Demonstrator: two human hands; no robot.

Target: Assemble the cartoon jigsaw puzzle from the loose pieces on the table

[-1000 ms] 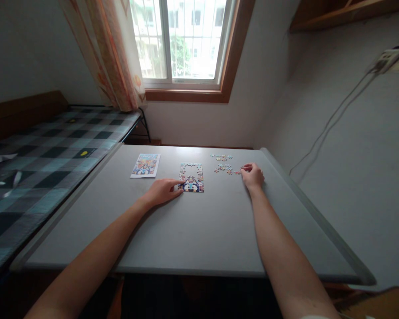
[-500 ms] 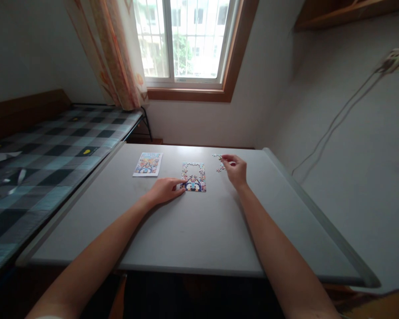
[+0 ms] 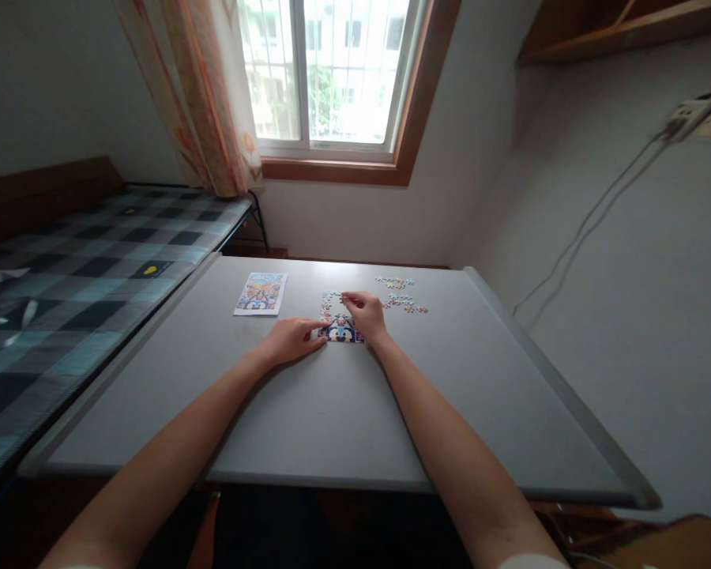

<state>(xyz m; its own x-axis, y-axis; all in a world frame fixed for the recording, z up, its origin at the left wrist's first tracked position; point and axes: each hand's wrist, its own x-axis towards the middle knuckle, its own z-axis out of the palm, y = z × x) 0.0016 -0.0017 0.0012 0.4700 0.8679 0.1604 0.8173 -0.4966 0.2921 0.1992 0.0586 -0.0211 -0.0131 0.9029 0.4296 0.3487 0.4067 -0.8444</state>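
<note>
A partly assembled jigsaw puzzle (image 3: 340, 335) lies on the table, with a blue-and-white cartoon face along its near end and a gap in its middle. My left hand (image 3: 295, 340) rests at the puzzle's left edge, its fingers stretched out and apart, touching the border. Over the puzzle's upper right is my right hand (image 3: 364, 312), thumb and fingertips pinched together. Whatever sits in that pinch is too small to make out, and the hand covers the puzzle's right side. Loose puzzle pieces (image 3: 400, 300) are scattered to the right of that hand.
A printed picture card (image 3: 261, 293) lies left of the puzzle on the grey-white table (image 3: 320, 419). Beyond the table's left edge stands a bed with a checked mattress (image 3: 107, 261). A window (image 3: 332, 75) is behind, and a cable (image 3: 592, 207) hangs on the right wall.
My right hand has moved left from the loose pieces to above the puzzle, uncovering several pieces. My left hand stays at the puzzle's left edge.
</note>
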